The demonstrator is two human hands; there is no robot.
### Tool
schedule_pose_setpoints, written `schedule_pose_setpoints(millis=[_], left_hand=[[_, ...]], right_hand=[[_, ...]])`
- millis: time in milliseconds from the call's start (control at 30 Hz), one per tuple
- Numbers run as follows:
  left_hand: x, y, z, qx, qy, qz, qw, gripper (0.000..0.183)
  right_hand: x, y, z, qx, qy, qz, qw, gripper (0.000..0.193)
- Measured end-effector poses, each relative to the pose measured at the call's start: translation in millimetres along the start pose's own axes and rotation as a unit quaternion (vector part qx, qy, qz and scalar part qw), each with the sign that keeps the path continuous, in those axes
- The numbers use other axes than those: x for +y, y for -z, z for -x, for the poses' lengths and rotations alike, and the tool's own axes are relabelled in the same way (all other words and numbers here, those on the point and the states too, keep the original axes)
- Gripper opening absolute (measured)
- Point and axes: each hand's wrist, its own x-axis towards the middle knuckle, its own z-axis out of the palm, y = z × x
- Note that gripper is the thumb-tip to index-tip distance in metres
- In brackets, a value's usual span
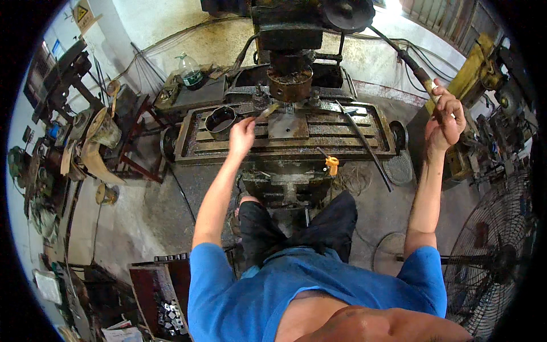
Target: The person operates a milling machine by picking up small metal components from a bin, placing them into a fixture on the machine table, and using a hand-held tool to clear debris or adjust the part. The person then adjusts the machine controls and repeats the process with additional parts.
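My left hand (243, 135) is closed on a small brush (268, 111), its pale tip pointing at the tool under the machine's spindle head (290, 82). Below that tip lies a flat metal plate (288, 126) on the slotted machine table (205, 149). Beside my left hand stands a round metal can (220, 121) with dark contents. Raised at the right, my right hand (446, 118) is wrapped round the grip of a long machine lever (419, 73). The cutting point itself is too small to make out.
A long-handled bar (367, 145) lies across the table's right side and overhangs its front edge. A yellow tool (331, 165) hangs at the front. Handwheels (398, 135) flank the table. A large fan (496, 256) stands at right; a plastic bottle (190, 72) sits behind left.
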Motion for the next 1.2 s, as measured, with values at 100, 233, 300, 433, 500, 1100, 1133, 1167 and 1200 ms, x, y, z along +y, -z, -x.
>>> schedule_pose_setpoints(millis=[100, 233, 300, 433, 500, 1100, 1133, 1167, 1200], left_hand=[[25, -31, -18, 0.037, 0.002, -0.043, 0.998, 0.024], [29, -62, -30, 0.059, 0.020, -0.045, 0.997, 0.023], [24, -69, -29, 0.049, 0.015, -0.070, 0.996, 0.023], [13, -72, -29, 0.053, 0.014, -0.052, 0.997, 0.024], [15, -68, -28, 0.048, 0.013, -0.050, 0.998, 0.024], [44, -15, 40, -0.106, 0.053, 0.124, 0.985, 0.028], [43, -16, 40, -0.106, 0.054, 0.121, 0.985, 0.029], [39, -17, 40, -0.106, 0.056, 0.118, 0.986, 0.029], [39, -18, 41, -0.104, 0.058, 0.117, 0.986, 0.030]], right_hand=[[-2, 2, -1, -0.008, -0.002, -0.002, 1.000, 0.005], [-3, 1, -1, -0.016, 0.003, 0.003, 1.000, 0.006], [-2, -1, 1, -0.006, 0.004, 0.006, 1.000, 0.010], [0, 1, 8, -0.015, 0.001, 0.008, 1.000, 0.012], [1, 3, 12, -0.016, -0.002, 0.004, 1.000, 0.013], [14, 12, 40, -0.004, -0.002, 0.002, 1.000, 0.007], [14, 10, 41, 0.003, -0.007, 0.010, 1.000, 0.007], [16, 13, 43, 0.004, -0.008, 0.011, 1.000, 0.007], [18, 15, 44, 0.002, -0.009, 0.011, 1.000, 0.007]])
